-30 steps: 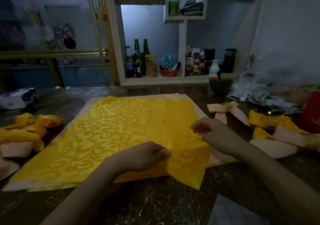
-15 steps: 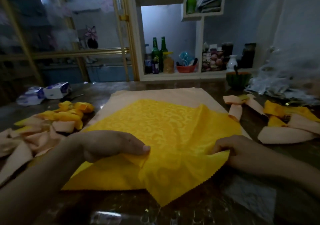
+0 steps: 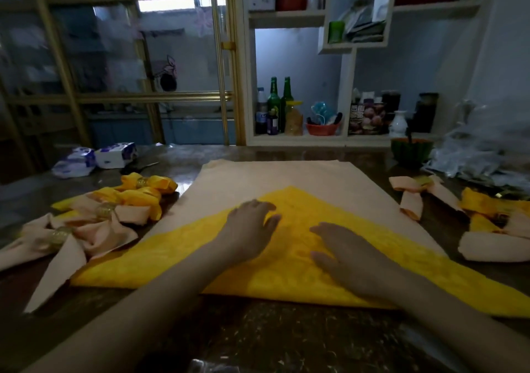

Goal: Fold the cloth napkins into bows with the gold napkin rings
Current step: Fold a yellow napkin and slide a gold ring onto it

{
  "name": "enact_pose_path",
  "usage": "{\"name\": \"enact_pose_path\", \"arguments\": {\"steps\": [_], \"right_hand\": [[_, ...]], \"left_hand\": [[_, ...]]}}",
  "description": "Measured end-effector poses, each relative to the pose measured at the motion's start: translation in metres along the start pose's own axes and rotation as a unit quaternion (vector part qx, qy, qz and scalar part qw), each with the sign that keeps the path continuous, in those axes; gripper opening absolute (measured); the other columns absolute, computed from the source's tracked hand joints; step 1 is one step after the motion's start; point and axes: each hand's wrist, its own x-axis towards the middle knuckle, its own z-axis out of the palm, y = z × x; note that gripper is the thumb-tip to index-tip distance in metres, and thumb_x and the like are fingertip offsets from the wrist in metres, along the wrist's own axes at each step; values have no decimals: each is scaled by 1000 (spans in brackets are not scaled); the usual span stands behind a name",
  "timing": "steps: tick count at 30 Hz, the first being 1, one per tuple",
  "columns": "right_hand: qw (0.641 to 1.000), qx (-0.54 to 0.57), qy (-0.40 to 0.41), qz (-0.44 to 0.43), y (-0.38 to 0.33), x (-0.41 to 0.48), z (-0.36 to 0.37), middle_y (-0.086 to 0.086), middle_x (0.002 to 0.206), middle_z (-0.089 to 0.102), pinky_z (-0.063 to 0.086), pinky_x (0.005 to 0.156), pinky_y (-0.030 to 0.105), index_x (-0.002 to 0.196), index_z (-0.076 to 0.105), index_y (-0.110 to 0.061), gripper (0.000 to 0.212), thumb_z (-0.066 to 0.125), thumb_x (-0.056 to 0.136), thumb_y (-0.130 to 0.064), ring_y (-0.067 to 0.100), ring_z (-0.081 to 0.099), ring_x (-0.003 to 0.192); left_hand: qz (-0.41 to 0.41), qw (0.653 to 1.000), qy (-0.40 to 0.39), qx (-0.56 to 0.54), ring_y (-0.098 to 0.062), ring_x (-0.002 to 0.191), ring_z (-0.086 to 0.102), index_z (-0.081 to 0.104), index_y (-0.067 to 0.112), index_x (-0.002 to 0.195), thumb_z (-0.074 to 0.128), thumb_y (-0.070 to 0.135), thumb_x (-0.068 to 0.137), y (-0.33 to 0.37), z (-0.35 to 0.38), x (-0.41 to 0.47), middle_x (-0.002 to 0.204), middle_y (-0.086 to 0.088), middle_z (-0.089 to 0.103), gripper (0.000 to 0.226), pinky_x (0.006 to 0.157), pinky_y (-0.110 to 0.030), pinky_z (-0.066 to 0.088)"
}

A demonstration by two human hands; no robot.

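- Yellow napkin (image 3: 292,257) lies in the middle of the table (image 3: 258,329), on top of a peach napkin (image 3: 286,177). It is now a flat triangle, w/ the point away from the person and the long edge near.
- 0.5 s ago the near corner was lifted and hung loose over the table edge; now it is laid over and flat.
- Left hand (image 3: 252,226): fingers straight, palm down, presses the yellow cloth near the far point. It grips nothing; before, it pinched the cloth.
- Right hand (image 3: 344,257): also flat and released, palm resting on the cloth, just beside the left. Earlier it held the right edge.
- More of the peach napkin shows at the far side vs. before.
- Left of the cloths: finished bows (image 3: 129,200), yellow and peach, w/ a gold ring (image 3: 106,210) around the middle.
- Right side: more bows (image 3: 487,214), some rolled.
- Far left: tissue packs (image 3: 94,158). Far right: green bowl (image 3: 411,150).
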Motion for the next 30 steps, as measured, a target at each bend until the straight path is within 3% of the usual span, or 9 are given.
{"name": "enact_pose_path", "arguments": {"steps": [4,6,8,12,14,18,22,26,30], "right_hand": [[997,9,-71,-23,-1,7,17,-3,159,-1,-1,118,35,150,10,-33,71,22,89,-68,14,-6,146],[997,14,-80,-14,2,14,26,-5,159,-3,-4,117,38,149,7,-36,109,-4,57,-94,14,-7,146],[996,-9,-86,0,7,23,29,-8,159,-6,-5,116,39,149,4,-38,133,-19,32,-97,13,-9,146],[994,-7,-102,48,9,43,22,-5,159,-8,-4,117,41,150,2,-32,82,10,81,-75,16,-7,146],[992,-14,-105,64,10,54,19,-4,159,-7,-3,117,41,151,3,-29,68,19,93,-61,16,-6,146],[991,-7,-107,76,16,76,22,-3,159,-4,-2,117,42,151,5,-28,67,21,94,-59,17,-4,146],[991,-12,-103,84,18,85,21,-2,160,-3,2,118,44,151,6,-27,70,21,92,-62,18,-1,147],[990,-28,-108,86,22,84,18,-1,160,-4,6,118,45,151,5,-29,73,21,89,-65,18,0,147],[989,-39,-116,86,28,82,16,-2,159,-6,5,118,41,150,3,-30,73,20,88,-65,15,-1,146]], "left_hand": [[7,984,-168,58,-20,146,-4,20,25,148,28,52,96,0,13,-25,158,2,11,59,115,-51,0],[2,979,-195,56,-20,145,-6,16,25,149,26,55,95,-5,11,-30,158,2,5,62,115,-52,-2],[-8,979,-201,42,-20,145,-6,15,25,149,26,56,95,-11,6,-25,159,1,4,64,115,-52,-1],[-36,984,-172,21,-22,146,-1,18,23,149,25,56,94,-27,-4,-4,158,-2,9,65,116,-51,4],[-52,985,-165,21,-24,145,3,20,21,148,25,56,95,-38,-3,7,158,-3,12,64,115,-51,8],[-86,975,-199,41,-29,143,14,23,20,147,29,59,93,-62,5,39,155,-7,20,67,114,-51,17],[-145,973,-178,22,-31,132,35,32,12,143,37,51,95,-80,1,68,146,-12,36,62,106,-38,31],[-177,972,-147,55,-30,121,38,43,18,134,45,49,93,-92,1,71,137,-13,36,52,98,-40,37],[-205,957,-198,55,-24,107,48,46,15,125,52,47,90,-101,-11,67,126,-11,45,48,85,-30,43]]}}
